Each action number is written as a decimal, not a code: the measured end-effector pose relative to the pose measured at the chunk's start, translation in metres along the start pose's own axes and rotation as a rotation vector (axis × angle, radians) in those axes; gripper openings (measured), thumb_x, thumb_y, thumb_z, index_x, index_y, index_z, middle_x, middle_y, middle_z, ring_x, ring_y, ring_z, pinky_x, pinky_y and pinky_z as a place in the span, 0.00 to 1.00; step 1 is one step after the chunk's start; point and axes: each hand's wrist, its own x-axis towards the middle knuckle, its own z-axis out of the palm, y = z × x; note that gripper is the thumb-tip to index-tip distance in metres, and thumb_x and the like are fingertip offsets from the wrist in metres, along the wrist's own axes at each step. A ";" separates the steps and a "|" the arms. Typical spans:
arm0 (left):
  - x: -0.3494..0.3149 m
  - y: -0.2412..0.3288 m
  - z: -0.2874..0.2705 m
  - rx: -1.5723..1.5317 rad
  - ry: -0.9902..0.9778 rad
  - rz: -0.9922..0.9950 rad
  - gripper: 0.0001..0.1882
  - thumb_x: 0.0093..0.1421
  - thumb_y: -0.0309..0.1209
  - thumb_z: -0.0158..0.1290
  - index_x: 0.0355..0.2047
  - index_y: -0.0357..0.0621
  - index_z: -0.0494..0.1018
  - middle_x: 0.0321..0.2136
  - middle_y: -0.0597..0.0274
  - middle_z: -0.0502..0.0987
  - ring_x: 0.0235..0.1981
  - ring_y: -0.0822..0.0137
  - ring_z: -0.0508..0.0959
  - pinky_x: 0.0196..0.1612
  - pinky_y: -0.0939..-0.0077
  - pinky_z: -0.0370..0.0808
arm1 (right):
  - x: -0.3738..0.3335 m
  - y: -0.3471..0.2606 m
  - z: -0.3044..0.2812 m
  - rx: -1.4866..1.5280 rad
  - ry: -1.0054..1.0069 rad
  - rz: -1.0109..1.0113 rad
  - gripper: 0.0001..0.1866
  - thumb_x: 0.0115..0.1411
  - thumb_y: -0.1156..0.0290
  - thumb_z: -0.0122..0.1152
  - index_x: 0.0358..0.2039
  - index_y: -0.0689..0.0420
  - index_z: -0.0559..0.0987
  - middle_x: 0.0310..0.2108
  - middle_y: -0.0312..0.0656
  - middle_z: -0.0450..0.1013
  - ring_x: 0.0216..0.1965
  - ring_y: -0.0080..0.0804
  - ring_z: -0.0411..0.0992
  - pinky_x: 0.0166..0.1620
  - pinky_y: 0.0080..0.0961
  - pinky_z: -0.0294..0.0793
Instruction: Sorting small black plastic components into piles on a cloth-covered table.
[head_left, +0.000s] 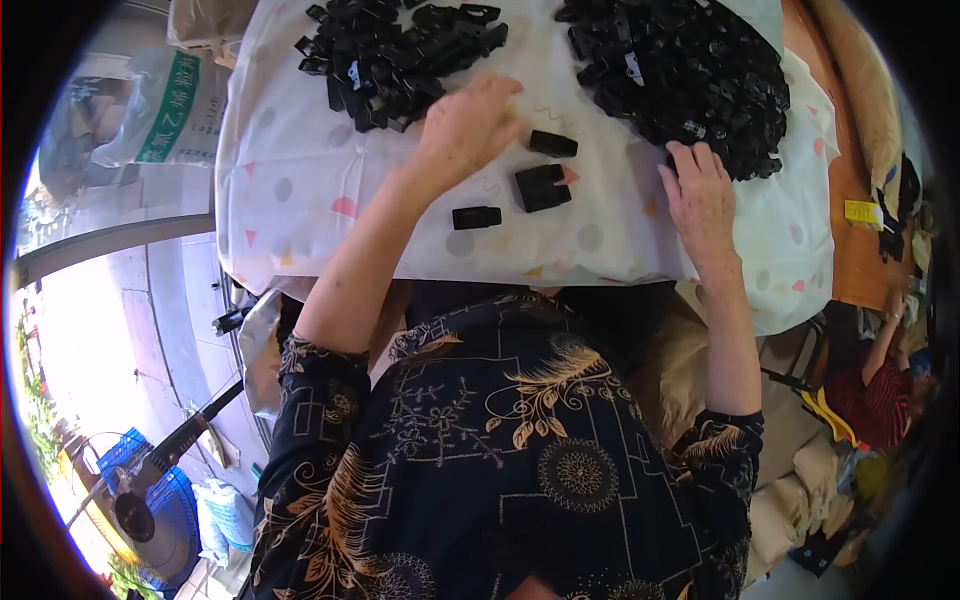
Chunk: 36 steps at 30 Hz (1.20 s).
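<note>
The left heap of black clips [395,55] sits at the desk's [300,170] far edge. My left hand [465,125] lies just below it, its grip loosely curled on nothing I can see. Three loose clips [540,185] lie between my hands (a careless sweep could knock them off). My right hand [700,195], fingers spread flat and empty, touches the right heap [685,70], which could slide.

Left hand [468,125]: forearm bare, extended forward and to the right, wrist straight, fingers loosely curled, palm down. Right hand [700,190]: forearm bare, extended straight forward, palm flat down, fingers together and outstretched.
</note>
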 end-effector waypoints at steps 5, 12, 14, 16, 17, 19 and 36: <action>0.049 -0.017 -0.018 0.316 0.137 -0.143 0.17 0.58 0.39 0.57 0.44 0.42 0.74 0.44 0.53 0.77 0.41 0.49 0.81 0.41 0.57 0.78 | -0.004 -0.003 0.017 -0.076 -0.068 -0.024 0.15 0.58 0.77 0.62 0.46 0.56 0.77 0.36 0.44 0.69 0.38 0.43 0.72 0.40 0.37 0.75; 0.087 -0.023 -0.015 0.535 0.044 -0.109 0.12 0.57 0.35 0.57 0.36 0.40 0.75 0.35 0.52 0.80 0.33 0.49 0.83 0.36 0.57 0.79 | 0.003 -0.015 0.019 0.497 0.068 0.170 0.14 0.60 0.81 0.59 0.46 0.58 0.78 0.37 0.42 0.70 0.31 0.36 0.73 0.38 0.27 0.75; 0.092 -0.032 -0.005 0.549 0.097 -0.112 0.11 0.56 0.35 0.57 0.35 0.40 0.75 0.36 0.53 0.79 0.35 0.50 0.83 0.37 0.57 0.79 | 0.000 -0.013 0.033 0.657 0.073 0.154 0.14 0.59 0.83 0.59 0.46 0.60 0.78 0.39 0.41 0.71 0.34 0.35 0.74 0.39 0.24 0.74; 0.091 -0.033 -0.004 0.490 0.090 -0.131 0.21 0.54 0.32 0.59 0.47 0.41 0.70 0.41 0.51 0.76 0.37 0.48 0.80 0.40 0.56 0.77 | -0.008 -0.007 0.037 0.660 0.047 0.163 0.15 0.59 0.83 0.59 0.47 0.60 0.78 0.39 0.40 0.71 0.35 0.36 0.74 0.40 0.24 0.74; 0.090 -0.033 -0.007 0.487 0.085 -0.131 0.21 0.54 0.32 0.59 0.47 0.41 0.70 0.41 0.51 0.76 0.37 0.48 0.80 0.40 0.56 0.77 | -0.009 -0.007 0.035 0.670 0.024 0.147 0.15 0.58 0.83 0.60 0.47 0.60 0.78 0.39 0.40 0.72 0.37 0.37 0.75 0.40 0.25 0.74; 0.091 -0.037 -0.010 0.440 0.051 -0.091 0.15 0.56 0.37 0.59 0.39 0.42 0.73 0.41 0.49 0.75 0.37 0.43 0.79 0.38 0.53 0.77 | -0.008 -0.004 0.031 0.669 0.019 0.088 0.16 0.58 0.83 0.60 0.48 0.60 0.77 0.39 0.41 0.72 0.37 0.39 0.74 0.41 0.27 0.74; 0.011 0.008 0.004 0.032 0.116 0.037 0.17 0.55 0.36 0.62 0.44 0.48 0.74 0.43 0.61 0.73 0.49 0.55 0.74 0.49 0.61 0.74 | 0.010 -0.007 0.023 0.441 -0.123 -0.029 0.18 0.58 0.80 0.62 0.50 0.59 0.76 0.43 0.42 0.72 0.38 0.42 0.75 0.41 0.31 0.76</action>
